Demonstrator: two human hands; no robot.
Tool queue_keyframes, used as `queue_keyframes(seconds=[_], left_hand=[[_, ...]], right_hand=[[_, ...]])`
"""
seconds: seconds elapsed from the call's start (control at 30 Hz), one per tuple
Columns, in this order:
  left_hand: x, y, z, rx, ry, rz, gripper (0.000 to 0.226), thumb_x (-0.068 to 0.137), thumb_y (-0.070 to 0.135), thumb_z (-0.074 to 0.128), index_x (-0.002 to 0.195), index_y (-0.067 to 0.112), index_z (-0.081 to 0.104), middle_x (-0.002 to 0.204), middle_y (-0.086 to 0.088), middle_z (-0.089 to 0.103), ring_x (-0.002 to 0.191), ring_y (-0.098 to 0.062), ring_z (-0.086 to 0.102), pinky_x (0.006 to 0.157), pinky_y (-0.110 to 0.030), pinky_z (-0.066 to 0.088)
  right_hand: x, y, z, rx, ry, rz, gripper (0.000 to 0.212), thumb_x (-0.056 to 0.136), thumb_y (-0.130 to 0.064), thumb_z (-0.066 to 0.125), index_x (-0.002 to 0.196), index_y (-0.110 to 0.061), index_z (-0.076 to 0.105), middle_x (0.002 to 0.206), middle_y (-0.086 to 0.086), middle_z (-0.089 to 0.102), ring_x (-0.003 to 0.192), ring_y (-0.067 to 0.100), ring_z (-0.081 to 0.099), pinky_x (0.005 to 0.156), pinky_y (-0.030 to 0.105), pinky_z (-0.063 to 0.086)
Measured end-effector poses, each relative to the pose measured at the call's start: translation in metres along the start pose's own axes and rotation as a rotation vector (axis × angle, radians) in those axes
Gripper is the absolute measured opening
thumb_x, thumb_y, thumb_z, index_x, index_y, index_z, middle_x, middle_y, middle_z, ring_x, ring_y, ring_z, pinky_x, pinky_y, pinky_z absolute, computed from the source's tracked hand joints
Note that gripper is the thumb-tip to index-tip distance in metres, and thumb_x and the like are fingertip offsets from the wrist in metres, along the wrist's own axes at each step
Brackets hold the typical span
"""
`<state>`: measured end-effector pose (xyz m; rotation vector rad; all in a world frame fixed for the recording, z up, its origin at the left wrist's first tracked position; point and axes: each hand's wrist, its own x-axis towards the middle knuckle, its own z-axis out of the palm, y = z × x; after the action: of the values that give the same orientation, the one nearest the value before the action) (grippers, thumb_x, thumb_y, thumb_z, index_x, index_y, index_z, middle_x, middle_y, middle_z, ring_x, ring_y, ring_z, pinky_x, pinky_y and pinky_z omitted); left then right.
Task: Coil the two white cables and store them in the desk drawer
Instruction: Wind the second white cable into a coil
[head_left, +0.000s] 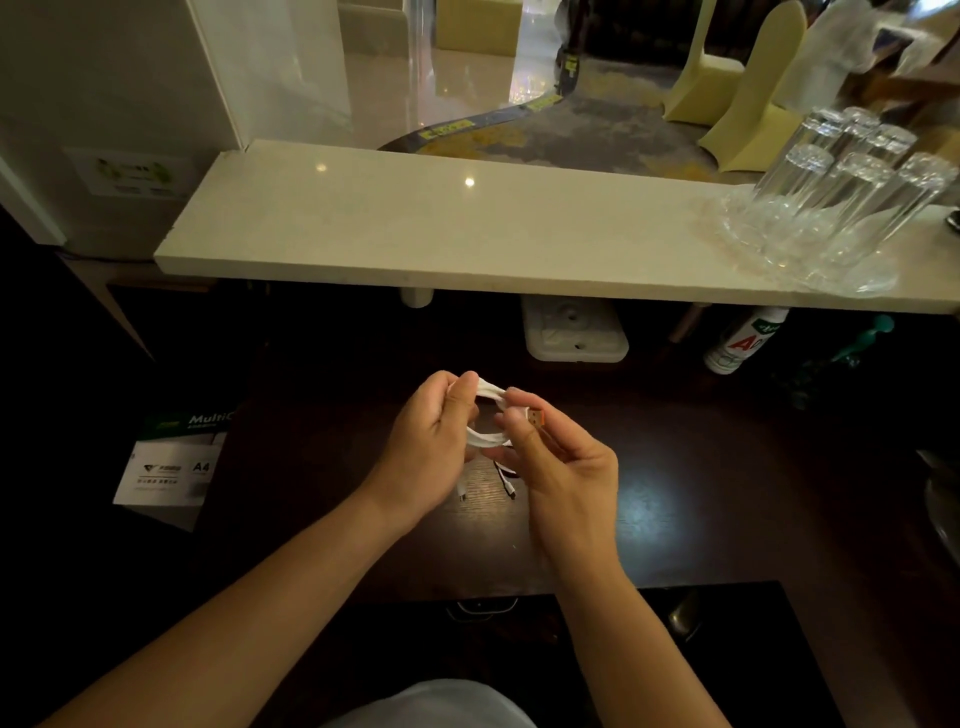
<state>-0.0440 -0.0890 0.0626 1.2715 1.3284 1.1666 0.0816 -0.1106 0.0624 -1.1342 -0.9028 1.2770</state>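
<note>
- One looped white cable bundle (487, 439) is held at the centre of the frame, raised above the dark desk (701, 499), between both hands; whether it is one cable or two cannot be told
- The upper side of the loops is pinched by the curled fingers and thumb of the left hand (423, 449), just left of centre
- A USB plug (535, 416) with an orange insert is pinched between thumb and forefinger of the right hand (563, 470), just right of the loops
- Two short loose ends (508, 480) with small connectors are seen hanging below the hands, near the desk surface
- A metal drawer handle (480, 609) is seen at lower centre, below the desk's near edge
- A pale stone counter (415, 228) is spread across the middle of the frame, above the desk
- Clear glasses (841, 202) are grouped upside down at the counter's right end
- A white bottle (743, 340) with red lettering is seen under the counter at right
- A box of A4 paper (171, 462) is seen at the left, beside the desk
</note>
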Motion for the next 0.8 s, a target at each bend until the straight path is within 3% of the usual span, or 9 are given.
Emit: queue_keyframes(seconds=[0.13,0.27,0.37,0.5,0.63,0.8], left_hand=[[0.003,0.006,0.006,-0.466,0.018,-0.164,0.033,0.103,0.028,0.042,0.088,0.004,0.060,0.072,-0.004,0.060,0.069,-0.013,0.062,0.071,-0.030,0.050],[0.009,0.010,0.013,-0.729,0.134,-0.301,0.033,0.103,0.026,0.042,0.085,0.001,0.055,0.072,-0.008,0.056,0.064,-0.013,0.061,0.065,-0.026,0.054],[0.010,0.003,0.011,-0.721,0.105,-0.345,0.032,0.103,0.027,0.043,0.088,0.002,0.056,0.074,-0.008,0.055,0.067,-0.015,0.059,0.065,-0.026,0.052],[0.009,-0.003,-0.005,-0.558,-0.160,-0.335,0.027,0.102,0.025,0.044,0.093,0.003,0.057,0.061,0.003,0.050,0.063,-0.010,0.053,0.061,-0.022,0.046],[0.014,-0.003,-0.016,-0.731,-0.208,-0.477,0.024,0.090,0.030,0.059,0.071,0.016,0.055,0.056,0.004,0.042,0.067,-0.015,0.050,0.072,-0.031,0.036],[0.019,-0.008,-0.011,-0.769,-0.092,-0.486,0.022,0.086,0.016,0.065,0.071,0.014,0.049,0.056,0.001,0.039,0.059,-0.014,0.050,0.068,-0.031,0.046]], right_hand=[[-0.002,-0.008,0.003,0.557,-0.117,0.296,0.019,0.088,-0.005,0.060,0.104,0.004,0.065,0.109,0.033,0.068,0.102,0.037,0.071,0.086,0.040,0.059],[0.000,-0.003,0.007,0.806,-0.102,0.498,0.016,0.097,0.000,0.048,0.110,0.002,0.058,0.113,0.032,0.067,0.109,0.038,0.068,0.090,0.045,0.058],[0.002,0.004,0.006,0.626,-0.036,0.443,0.017,0.097,0.000,0.051,0.109,0.006,0.061,0.109,0.029,0.069,0.108,0.037,0.068,0.089,0.041,0.059],[0.008,0.007,-0.008,0.254,0.020,0.252,0.015,0.094,-0.001,0.058,0.103,0.006,0.067,0.097,0.024,0.074,0.096,0.031,0.073,0.080,0.032,0.061],[0.011,0.003,-0.008,0.263,-0.039,0.285,0.014,0.095,0.000,0.054,0.102,0.007,0.065,0.089,0.020,0.073,0.088,0.028,0.073,0.081,0.035,0.062],[0.006,0.011,-0.007,0.477,-0.102,0.414,0.014,0.096,0.004,0.050,0.095,0.006,0.064,0.097,0.025,0.072,0.095,0.031,0.072,0.089,0.042,0.059]])
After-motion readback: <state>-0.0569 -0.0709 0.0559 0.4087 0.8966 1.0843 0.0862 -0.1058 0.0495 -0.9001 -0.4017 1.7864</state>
